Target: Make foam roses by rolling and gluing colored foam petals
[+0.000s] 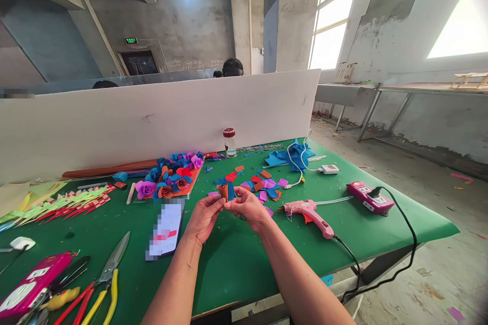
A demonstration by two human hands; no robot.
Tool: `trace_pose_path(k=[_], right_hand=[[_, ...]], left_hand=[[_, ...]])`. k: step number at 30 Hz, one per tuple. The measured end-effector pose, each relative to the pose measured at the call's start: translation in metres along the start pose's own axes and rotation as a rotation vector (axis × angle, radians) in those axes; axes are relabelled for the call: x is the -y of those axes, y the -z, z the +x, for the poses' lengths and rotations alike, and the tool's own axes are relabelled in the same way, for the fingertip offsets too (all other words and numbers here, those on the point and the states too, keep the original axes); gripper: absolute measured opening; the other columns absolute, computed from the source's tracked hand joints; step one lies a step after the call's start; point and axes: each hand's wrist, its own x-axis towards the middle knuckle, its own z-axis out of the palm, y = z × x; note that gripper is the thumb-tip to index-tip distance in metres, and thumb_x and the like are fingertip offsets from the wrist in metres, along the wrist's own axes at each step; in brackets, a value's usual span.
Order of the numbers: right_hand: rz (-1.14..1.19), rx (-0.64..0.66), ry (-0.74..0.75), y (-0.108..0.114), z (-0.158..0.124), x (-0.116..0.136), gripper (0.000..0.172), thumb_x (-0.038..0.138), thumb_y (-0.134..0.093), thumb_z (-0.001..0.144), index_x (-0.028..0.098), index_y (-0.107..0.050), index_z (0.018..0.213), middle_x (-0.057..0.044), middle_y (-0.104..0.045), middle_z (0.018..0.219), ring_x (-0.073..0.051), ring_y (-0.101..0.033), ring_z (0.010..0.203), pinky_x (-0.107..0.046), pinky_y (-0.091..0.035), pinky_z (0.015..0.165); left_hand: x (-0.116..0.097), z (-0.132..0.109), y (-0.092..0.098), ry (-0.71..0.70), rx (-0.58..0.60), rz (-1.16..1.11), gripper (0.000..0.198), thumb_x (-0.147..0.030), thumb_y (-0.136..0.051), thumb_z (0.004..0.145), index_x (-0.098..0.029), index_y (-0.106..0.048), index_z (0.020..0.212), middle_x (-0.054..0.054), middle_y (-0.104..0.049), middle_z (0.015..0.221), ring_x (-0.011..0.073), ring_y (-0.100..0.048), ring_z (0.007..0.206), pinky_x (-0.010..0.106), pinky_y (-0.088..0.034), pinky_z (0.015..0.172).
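Between my two hands, over the middle of the table, is a small orange and blue paper flower. My left hand pinches it from the left, and the fingers of my right hand pinch it from the right; the fingertips of both nearly meet below it. Just behind lie scattered paper petals in red, orange, purple and blue. A pink glue gun rests to the right of my right hand. Left of the petals, finished paper flowers sit in a cluster.
A phone lies left of my hands, with scissors and pliers nearer me. A magenta power strip feeds a black cable over the right edge. A red-lidded jar stands before the white partition; blue crepe paper lies behind right.
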Motion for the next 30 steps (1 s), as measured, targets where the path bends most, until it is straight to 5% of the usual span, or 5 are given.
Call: trace_pose_path(k=[4, 10, 19, 30], right_hand=[[-0.014, -0.010, 0.020, -0.002, 0.000, 0.000, 0.060, 0.034, -0.091, 0.053, 0.018, -0.060, 0.102, 0.008, -0.059, 0.057, -0.005, -0.040, 0.046, -0.020, -0.025, 0.047], [-0.044, -0.077, 0.085, -0.008, -0.002, 0.003, 0.045, 0.033, -0.089, 0.054, 0.017, -0.069, 0.090, -0.001, -0.070, 0.079, -0.011, -0.060, 0.066, -0.022, -0.039, 0.058], [-0.024, -0.192, 0.119, -0.007, 0.003, -0.002, 0.037, 0.038, -0.089, 0.051, 0.015, -0.074, 0.077, -0.002, -0.069, 0.073, -0.011, -0.055, 0.063, -0.026, -0.043, 0.065], [-0.066, -0.171, 0.142, -0.007, 0.004, -0.005, 0.032, 0.038, -0.084, 0.056, 0.015, -0.077, 0.078, -0.004, -0.070, 0.073, -0.011, -0.055, 0.062, -0.026, -0.043, 0.064]], left_hand=[[-0.002, 0.000, -0.002, -0.016, -0.026, 0.006, 0.023, -0.029, -0.088, 0.057, -0.015, -0.077, 0.071, 0.003, -0.068, 0.071, 0.0101, -0.053, 0.064, 0.022, -0.043, 0.062], [0.002, 0.006, 0.001, -0.052, -0.106, -0.116, 0.025, -0.028, -0.090, 0.054, -0.015, -0.076, 0.071, 0.001, -0.068, 0.067, 0.0085, -0.053, 0.060, 0.023, -0.043, 0.061], [0.000, 0.004, -0.002, -0.048, -0.125, -0.071, 0.029, -0.027, -0.091, 0.051, -0.014, -0.077, 0.074, 0.001, -0.070, 0.071, 0.0082, -0.053, 0.061, 0.022, -0.044, 0.061], [0.000, 0.003, -0.009, -0.168, -0.179, 0.067, 0.032, -0.031, -0.090, 0.052, -0.015, -0.071, 0.072, -0.003, -0.063, 0.064, 0.0086, -0.051, 0.059, 0.022, -0.041, 0.058]])
